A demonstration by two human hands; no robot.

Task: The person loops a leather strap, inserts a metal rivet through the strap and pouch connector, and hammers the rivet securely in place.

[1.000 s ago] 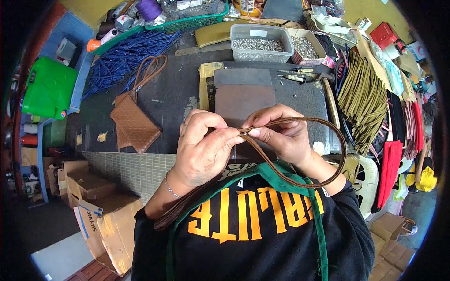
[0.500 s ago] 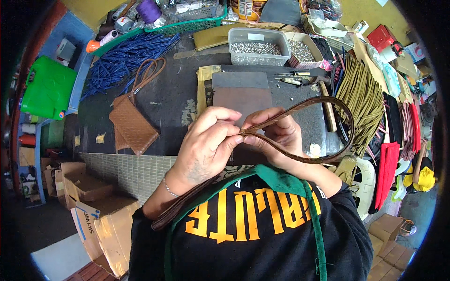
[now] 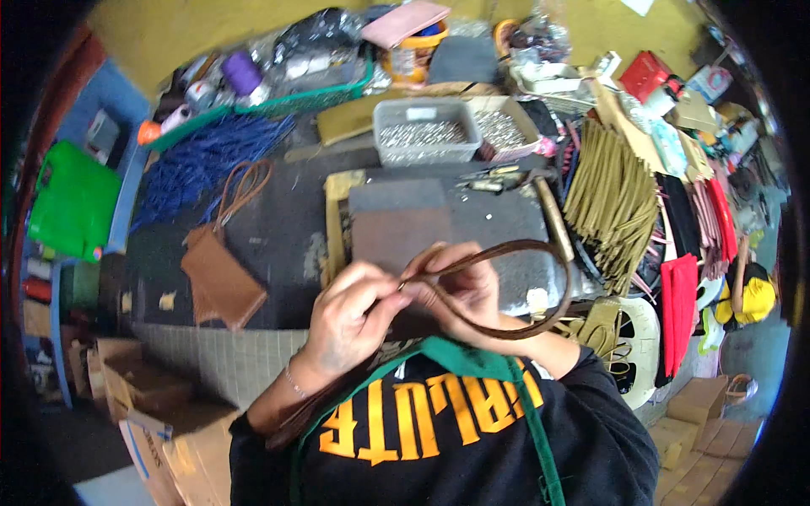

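My left hand (image 3: 354, 312) pinches a dark brown leather strap (image 3: 557, 312) at the crossing where it doubles into a wide loop. My right hand (image 3: 468, 278) grips the same strap beside the left fingertips, its fingers partly hidden behind it, and the loop arches out to the right. A small fitting at the pinch is too blurred to make out. Just beyond my hands lies a grey and brown board (image 3: 398, 232). To the left rests a brown woven pouch (image 3: 224, 278) with a looped wrist strap. Small hand tools (image 3: 488, 185) and a wooden-handled hammer (image 3: 553, 219) lie beyond to the right.
Blue strips (image 3: 194, 169), a clear bin of metal pieces (image 3: 426, 152), olive strips (image 3: 607, 211) and red strips (image 3: 679, 312) cover the worktable (image 3: 278, 228). Cardboard boxes (image 3: 169, 388) stand lower left, a green jerrycan (image 3: 76, 198) at left. A person in yellow (image 3: 751, 299) is far right.
The view has shifted, so the table and its contents appear lower and more wall shows. My hands still pinch the strap, lower in the picture, and the loop has tilted.
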